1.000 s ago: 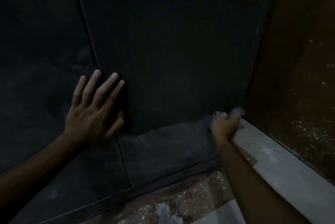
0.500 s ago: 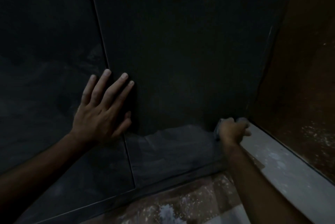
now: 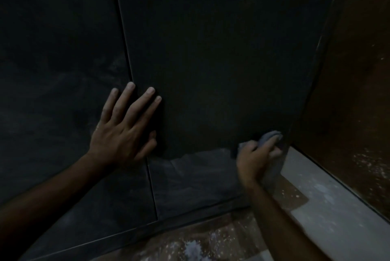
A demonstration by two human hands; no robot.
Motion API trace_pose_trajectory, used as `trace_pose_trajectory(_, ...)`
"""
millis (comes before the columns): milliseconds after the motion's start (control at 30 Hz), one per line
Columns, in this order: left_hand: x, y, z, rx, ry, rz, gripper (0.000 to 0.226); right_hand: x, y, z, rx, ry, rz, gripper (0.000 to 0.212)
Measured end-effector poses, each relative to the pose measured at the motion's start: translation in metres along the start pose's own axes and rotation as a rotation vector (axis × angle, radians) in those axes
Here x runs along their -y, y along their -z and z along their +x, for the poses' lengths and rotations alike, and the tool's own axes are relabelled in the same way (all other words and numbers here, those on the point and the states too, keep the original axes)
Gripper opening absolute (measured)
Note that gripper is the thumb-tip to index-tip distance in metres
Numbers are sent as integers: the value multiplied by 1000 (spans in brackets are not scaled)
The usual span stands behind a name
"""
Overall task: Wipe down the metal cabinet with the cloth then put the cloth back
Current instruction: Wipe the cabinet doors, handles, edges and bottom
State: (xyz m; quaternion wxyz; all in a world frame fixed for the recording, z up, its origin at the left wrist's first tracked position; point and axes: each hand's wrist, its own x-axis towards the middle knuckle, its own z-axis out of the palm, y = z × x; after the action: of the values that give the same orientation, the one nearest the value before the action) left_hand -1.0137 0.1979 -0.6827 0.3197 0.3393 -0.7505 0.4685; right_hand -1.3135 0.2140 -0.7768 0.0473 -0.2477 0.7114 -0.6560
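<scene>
The right hand is closed around a bunched grey cloth, pressing it against the lower right corner of the dark metal cabinet, likely to work the dust out along that edge. The left hand lies flat with fingers spread straight across the seam between the two doors, probably to brace the body and keep the panel from giving under the rubbing. Below the wiped area a paler, dusty band remains near the door's foot, so the wiping looks unfinished. The speckled floor and a brown wall close in a dim, narrow corner.
</scene>
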Motion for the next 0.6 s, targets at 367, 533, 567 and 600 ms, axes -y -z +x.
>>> trace_pose_trajectory(367,0,-1,1,-14,-11,-5,73,-30,8,25,27,-231,2,63)
trace_pose_trajectory(533,1,0,0,10,-20,-1,74,-59,16,20,90,-493,123,57)
trace_pose_trajectory(567,1,0,-1,15,-23,-6,74,-56,17,31,57,-556,172,53)
trace_pose_trajectory(600,1,-1,-1,13,-21,-11,74,-48,18,37,17,-556,167,53)
